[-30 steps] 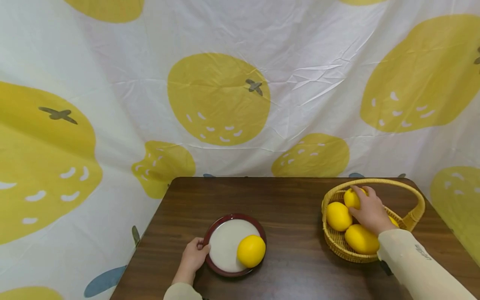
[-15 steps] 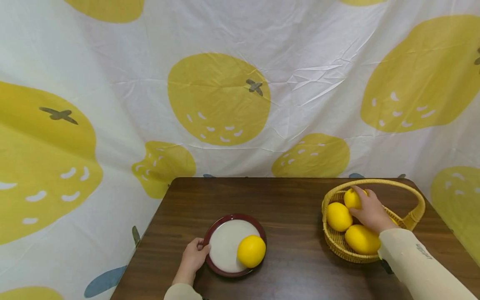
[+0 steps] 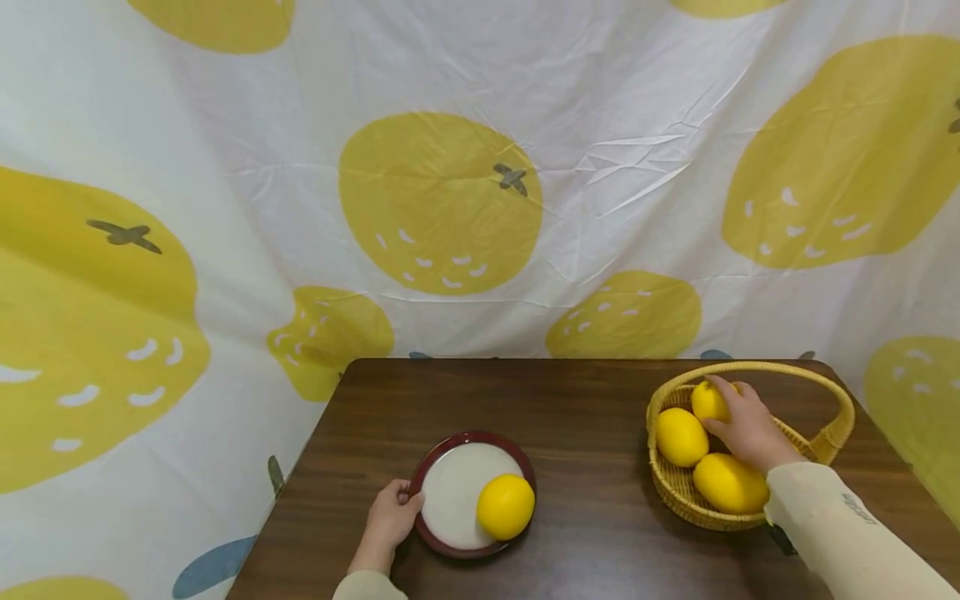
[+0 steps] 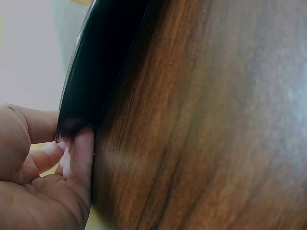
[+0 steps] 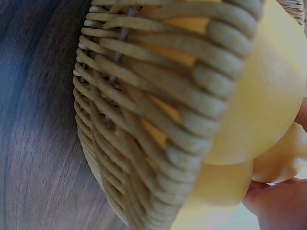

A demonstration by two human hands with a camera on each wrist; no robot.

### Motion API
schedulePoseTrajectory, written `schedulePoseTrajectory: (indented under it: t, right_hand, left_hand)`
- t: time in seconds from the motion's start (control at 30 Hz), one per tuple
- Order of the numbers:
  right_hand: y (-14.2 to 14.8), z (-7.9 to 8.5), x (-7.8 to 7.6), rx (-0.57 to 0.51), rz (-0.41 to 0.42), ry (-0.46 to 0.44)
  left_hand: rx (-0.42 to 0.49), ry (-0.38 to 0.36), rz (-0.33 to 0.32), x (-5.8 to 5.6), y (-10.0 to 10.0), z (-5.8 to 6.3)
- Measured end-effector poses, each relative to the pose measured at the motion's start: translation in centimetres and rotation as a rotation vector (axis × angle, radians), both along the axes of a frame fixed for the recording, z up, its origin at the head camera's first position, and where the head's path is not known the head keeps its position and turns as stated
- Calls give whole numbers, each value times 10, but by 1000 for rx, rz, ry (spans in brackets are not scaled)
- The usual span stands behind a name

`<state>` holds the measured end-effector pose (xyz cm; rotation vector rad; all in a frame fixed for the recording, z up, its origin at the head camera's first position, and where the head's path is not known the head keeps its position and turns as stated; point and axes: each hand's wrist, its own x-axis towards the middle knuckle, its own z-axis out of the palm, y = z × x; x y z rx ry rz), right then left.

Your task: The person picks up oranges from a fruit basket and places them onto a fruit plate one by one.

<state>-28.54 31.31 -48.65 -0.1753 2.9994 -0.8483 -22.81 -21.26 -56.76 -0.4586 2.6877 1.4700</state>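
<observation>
A plate [image 3: 453, 487] with a pale centre and dark red rim lies left of the table's middle, carrying one yellow lemon [image 3: 506, 507] on its right side. My left hand [image 3: 390, 517] pinches the plate's left edge; in the left wrist view the thumb and fingers [image 4: 79, 158] lie either side of its dark rim. Inside the wicker basket [image 3: 701, 518], my right hand [image 3: 753, 432] grips the farthest lemon [image 3: 708, 402] from above. Two more lemons, one at the left [image 3: 681, 437] and one in front [image 3: 730, 483], lie beside it. The hand hides the basket's right part.
The basket's tall arched handle [image 3: 750, 367] rises behind and right of my right hand. Bare dark wood table [image 3: 588, 467] lies between plate and basket. A white cloth [image 3: 622, 192] printed with yellow fruit hangs behind the table.
The head view has shifted slightly, so everything sits a little lower and to the right. Both hands keep their holds on the plate and the lemon.
</observation>
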Motion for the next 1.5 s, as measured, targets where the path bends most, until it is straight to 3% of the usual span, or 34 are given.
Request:
schedulePoseTrajectory:
  t: [0.67,1.5]
  right_hand:
    - [-1,4,7,-97,-74,18]
    - [-8,8,24,-139,-117,146]
  left_hand:
    - [11,3,-10,-2,0,-2]
    - [-17,28,-9,0,0,-2]
